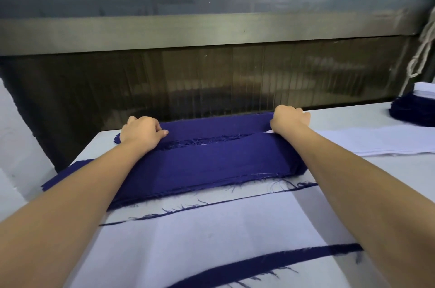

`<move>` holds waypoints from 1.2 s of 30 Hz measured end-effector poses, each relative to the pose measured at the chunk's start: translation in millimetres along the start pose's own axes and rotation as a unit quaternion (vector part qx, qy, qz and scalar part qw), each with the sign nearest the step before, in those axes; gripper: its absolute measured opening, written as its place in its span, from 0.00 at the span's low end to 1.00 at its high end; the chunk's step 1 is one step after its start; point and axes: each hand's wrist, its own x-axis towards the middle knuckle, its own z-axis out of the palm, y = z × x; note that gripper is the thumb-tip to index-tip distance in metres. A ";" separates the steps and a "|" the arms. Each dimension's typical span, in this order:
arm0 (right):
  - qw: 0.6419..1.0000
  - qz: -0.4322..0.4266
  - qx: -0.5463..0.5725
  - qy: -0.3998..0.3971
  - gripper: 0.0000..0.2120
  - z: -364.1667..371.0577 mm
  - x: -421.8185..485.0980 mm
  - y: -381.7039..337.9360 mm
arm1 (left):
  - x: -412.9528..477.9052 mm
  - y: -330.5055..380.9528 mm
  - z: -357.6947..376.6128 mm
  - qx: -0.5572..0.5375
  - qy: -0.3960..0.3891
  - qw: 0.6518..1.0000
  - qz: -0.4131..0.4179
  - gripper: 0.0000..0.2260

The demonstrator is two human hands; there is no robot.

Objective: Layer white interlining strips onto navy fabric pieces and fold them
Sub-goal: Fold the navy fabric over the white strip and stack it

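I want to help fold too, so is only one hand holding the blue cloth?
No, both the left hand and the right hand grip the navy fabric piece, one near each end.

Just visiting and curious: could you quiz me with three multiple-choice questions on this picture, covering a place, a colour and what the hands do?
1. Where is the stack of navy pieces?
A. far right of the table
B. between the hands
C. on the floor

2. What colour are the interlining strips lying right of the navy fabric?
A. red
B. white
C. green

3. What are the left hand and right hand doing?
A. hanging idle
B. holding scissors
C. holding the navy fabric

Answers: 1 A, it sits at the far right edge; 2 B, they look white; 3 C, both hands' fingers curl on it.
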 end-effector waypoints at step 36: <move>0.893 -0.168 0.414 -0.057 0.15 1.1 13.1 7.2 | 17.8 -2.7 -2.2 -0.036 -0.057 0.986 0.154 0.12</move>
